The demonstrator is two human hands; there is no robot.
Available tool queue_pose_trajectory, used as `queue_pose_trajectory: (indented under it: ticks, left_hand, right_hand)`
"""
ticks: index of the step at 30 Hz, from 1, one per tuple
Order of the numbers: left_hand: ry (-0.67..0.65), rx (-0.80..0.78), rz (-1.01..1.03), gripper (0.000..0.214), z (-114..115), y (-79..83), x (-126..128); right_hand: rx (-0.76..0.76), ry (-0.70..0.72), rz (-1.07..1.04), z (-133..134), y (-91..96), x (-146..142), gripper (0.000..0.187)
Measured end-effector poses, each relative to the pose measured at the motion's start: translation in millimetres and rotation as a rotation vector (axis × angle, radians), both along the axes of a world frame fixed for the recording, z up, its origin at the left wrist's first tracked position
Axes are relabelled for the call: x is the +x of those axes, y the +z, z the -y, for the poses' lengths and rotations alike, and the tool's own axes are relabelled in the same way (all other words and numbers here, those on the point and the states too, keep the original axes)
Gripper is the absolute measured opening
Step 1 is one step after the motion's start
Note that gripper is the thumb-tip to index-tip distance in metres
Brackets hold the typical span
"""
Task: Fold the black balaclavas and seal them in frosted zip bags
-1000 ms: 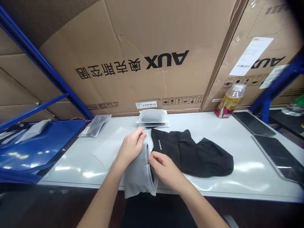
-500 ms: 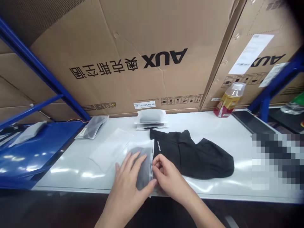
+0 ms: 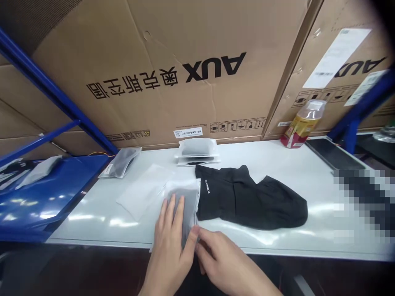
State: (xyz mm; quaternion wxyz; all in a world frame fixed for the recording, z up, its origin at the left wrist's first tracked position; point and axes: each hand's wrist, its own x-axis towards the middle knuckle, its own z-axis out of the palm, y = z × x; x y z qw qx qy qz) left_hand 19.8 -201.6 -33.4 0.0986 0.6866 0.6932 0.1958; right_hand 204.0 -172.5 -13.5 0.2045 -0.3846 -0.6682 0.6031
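The left hand [image 3: 169,246] presses flat on a frosted zip bag [image 3: 183,195] on the counter [image 3: 86,230]; the right hand [image 3: 224,263] pinches its lower edge. A slip could skew the bag into the black garment [image 3: 249,203] just right of the hand.

We press frosted zip bag [image 3: 182,201] flat on white table [image 3: 92,226] under left hand [image 3: 169,246], dark folded contents showing through; right hand [image 3: 219,259] at bag's lower corner.

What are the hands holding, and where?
The frosted bag: the left hand presses its middle, the right hand is at its lower edge, grip hard to see.
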Motion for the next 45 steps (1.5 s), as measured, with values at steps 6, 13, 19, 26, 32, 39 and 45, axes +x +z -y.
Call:
queue_pose_trajectory:
  ticks: [6,13,19,26,32,39,45]
  left_hand:
    - [-0.007,-0.049,-0.032,0.061,-8.1,11.4,-7.5]
    - [-0.150,-0.023,-0.119,0.039,-92.9,56.1,-8.9]
    - [-0.290,-0.154,-0.067,0.028,-155.8,42.5,-18.0]
    - [-0.325,-0.036,-0.006,0.027,-142.6,31.6,-16.0]
    - [-0.338,-0.026,0.008,0.022,-142.3,30.7,-12.3]
    - [-0.334,-0.044,0.086,0.030,-150.3,31.4,-22.0]
    - [-0.185,-0.043,0.161,0.025,-155.1,29.9,-36.8]
  right_hand:
    - [-0.183,0.049,0.113,-22.9,9.4,13.9,0.029]
    - [-0.142,-0.178,0.172,-55.6,1.4,-1.2,0.031]
    - [-0.206,-0.186,0.081,-61.6,-6.9,-16.7,0.028]
    - [-0.287,-0.129,-0.009,-53.1,-7.1,-9.0,0.024]
    - [-0.221,-0.143,-0.002,-48.5,-1.7,-8.9,0.025]
    - [-0.112,-0.297,-0.017,-35.7,-8.0,-11.3,0.021]
    - [0.284,-0.294,-0.043,-1.1,-11.6,-1.2,0.030]
